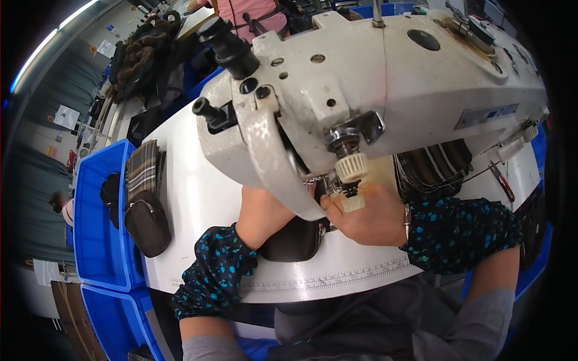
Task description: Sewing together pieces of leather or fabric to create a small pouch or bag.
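Note:
A white sewing machine point(361, 78) fills the upper middle, its needle area low over the white table point(198, 240). Under it lies a black zippered pouch point(292, 242), flat, with a metal zipper along its right edge. My left hand point(265, 215) rests on the pouch's far left part; its fingers are hidden behind the machine's curved lever. From the right, my right hand point(372, 218) pinches the pouch's edge beside the needle area, its fingers curled and partly covered by the tension knobs point(353, 168). Dark speckled sleeve covers reach up to both wrists.
Left of the table stand blue bins point(99, 265). A black pouch point(147, 225) and striped fabric pieces point(142, 168) lie at the left table edge. More striped pieces point(433, 168) and red-handled snips point(503, 182) lie to the right. A person in pink point(256, 18) is beyond.

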A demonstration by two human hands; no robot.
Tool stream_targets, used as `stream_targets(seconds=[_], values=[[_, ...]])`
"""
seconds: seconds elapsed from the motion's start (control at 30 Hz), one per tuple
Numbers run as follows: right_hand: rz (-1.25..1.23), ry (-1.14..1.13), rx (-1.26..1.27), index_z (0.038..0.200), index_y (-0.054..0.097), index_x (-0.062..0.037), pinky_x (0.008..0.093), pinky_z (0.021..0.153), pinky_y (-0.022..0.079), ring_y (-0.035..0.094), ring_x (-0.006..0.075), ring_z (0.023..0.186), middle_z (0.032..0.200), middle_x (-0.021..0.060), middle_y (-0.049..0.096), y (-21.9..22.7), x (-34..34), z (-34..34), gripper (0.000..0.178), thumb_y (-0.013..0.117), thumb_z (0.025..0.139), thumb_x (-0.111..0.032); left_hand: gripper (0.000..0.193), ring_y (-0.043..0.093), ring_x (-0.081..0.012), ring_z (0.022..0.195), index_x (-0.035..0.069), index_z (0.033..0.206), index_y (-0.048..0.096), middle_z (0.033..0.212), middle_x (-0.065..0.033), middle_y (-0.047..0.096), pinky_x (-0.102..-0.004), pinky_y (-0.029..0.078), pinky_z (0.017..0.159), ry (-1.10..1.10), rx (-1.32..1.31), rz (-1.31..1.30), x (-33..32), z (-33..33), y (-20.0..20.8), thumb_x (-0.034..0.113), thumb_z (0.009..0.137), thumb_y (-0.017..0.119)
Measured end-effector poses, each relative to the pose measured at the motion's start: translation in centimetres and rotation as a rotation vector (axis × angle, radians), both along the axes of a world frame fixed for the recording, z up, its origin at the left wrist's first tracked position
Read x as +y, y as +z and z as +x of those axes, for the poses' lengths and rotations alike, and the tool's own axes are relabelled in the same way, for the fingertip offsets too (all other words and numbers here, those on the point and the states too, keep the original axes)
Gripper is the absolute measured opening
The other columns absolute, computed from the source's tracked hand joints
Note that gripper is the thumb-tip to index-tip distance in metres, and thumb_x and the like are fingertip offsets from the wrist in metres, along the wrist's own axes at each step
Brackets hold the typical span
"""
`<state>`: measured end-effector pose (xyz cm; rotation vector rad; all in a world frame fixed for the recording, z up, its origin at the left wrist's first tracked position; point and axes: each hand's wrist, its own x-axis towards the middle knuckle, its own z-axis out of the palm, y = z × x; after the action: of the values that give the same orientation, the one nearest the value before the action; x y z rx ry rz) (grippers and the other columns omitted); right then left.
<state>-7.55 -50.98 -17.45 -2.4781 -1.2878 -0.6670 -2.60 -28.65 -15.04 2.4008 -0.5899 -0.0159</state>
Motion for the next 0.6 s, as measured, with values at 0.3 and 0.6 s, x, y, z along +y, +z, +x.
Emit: stream_targets(seconds=[0.3,0.6], values=[[0.099,0.013,0.008,0.074,0.063,-0.006,0.0352,0.05,0.048,0.064,0.0219,0.057,0.066,0.0056,0.058,0.5,-0.7,-0.2,0.009,0.064,0.077,-0.014,0.074,0.063,-0.0378,0.107,0.005,0.126,0.061,0.129,-0.0176,0.057,-0.0543,0.046,0.099,-0.501,-0.227,0.342,0.5,-4.3,5.1,0.04,0.068,0.088],[0.013,0.013,-0.22,0.084,0.069,-0.0052,0.0262,0.046,0.042,0.053,0.0126,0.053,0.084,0.0082,0.062,1.5,0.6,-3.3,0.016,0.064,0.077,-0.019,0.041,0.065,-0.0396,0.106,-0.003,0.12,0.059,0.117,-0.0206,0.065,-0.0414,0.053,0.089,-0.293,-0.047,0.185,1.6,-4.1,3.5,-0.007,0.079,0.058]])
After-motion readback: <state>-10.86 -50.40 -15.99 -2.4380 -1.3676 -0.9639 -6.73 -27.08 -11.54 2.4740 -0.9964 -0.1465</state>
